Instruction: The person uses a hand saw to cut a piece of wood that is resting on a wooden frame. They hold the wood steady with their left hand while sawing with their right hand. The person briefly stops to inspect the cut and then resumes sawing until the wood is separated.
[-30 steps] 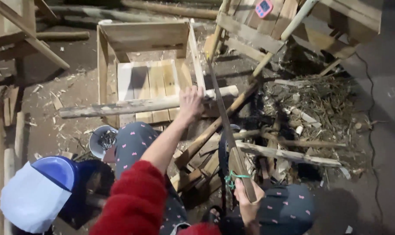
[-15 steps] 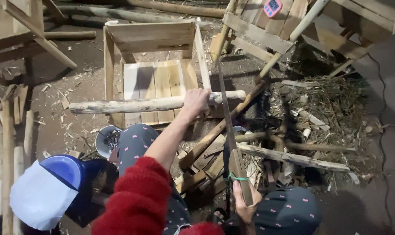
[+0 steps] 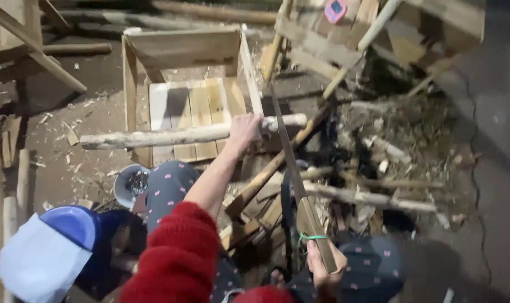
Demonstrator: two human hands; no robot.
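Head view, looking down over a red sleeve (image 3: 176, 264) and patterned trousers: the left hand (image 3: 245, 130) is wrapped tight around a pale, rough wooden pole (image 3: 170, 136) that lies crosswise over the front of a wooden crate (image 3: 182, 50), pinning it there. The right hand (image 3: 322, 268), near and low in the picture, is clamped on the handle of a hand saw (image 3: 293, 174), whose long blade runs up and away to meet the pole just right of the gripping hand. By my reading the sawing is in hand but not finished: the pole shows as one piece, with a short stub (image 3: 288, 119) reaching past the blade on the right, and I cannot make out how deep any cut goes.

Underfoot is a bare dirt floor (image 3: 92, 118) strewn with chips and shavings. A heap of sticks and brushwood (image 3: 378, 185) lies to the right, more poles and planks stand along the left edge, and slatted crates (image 3: 333, 39) lean at the far right. A round metal bowl (image 3: 130, 185) sits near the left knee, and a blue and white cap (image 3: 47, 252) fills the near left corner. The light is dim and the far right is in shadow.
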